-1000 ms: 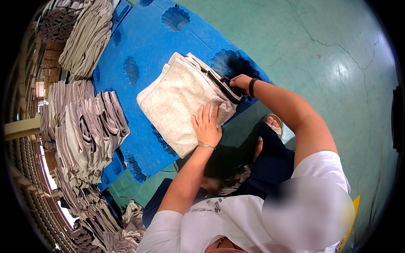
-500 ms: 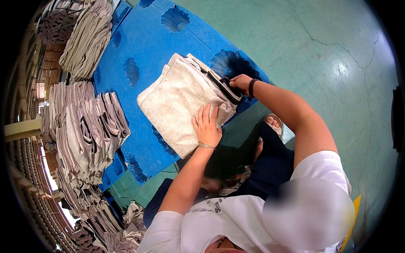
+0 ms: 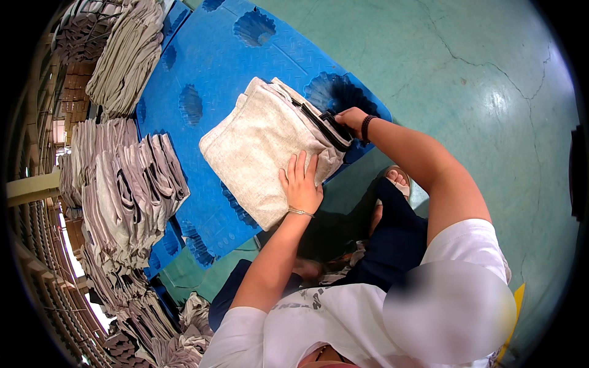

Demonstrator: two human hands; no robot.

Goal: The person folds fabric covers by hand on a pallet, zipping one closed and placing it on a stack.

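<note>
A stack of folded beige garments (image 3: 264, 144) with a black band along one edge lies on a blue plastic pallet (image 3: 208, 73). My left hand (image 3: 300, 186) rests flat on the stack's near corner, fingers spread, and a thin bracelet circles its wrist. My right hand (image 3: 348, 120) is closed on the black band (image 3: 325, 124) at the right edge of the stack, a dark band around the wrist. Both forearms reach in from the lower right.
Piles of folded grey garments (image 3: 132, 184) stand on the pallet's left side, with more (image 3: 126, 52) at the back left. Green concrete floor (image 3: 478, 80) with cracks spreads to the right. My sandalled foot (image 3: 397, 178) is beside the pallet's near edge.
</note>
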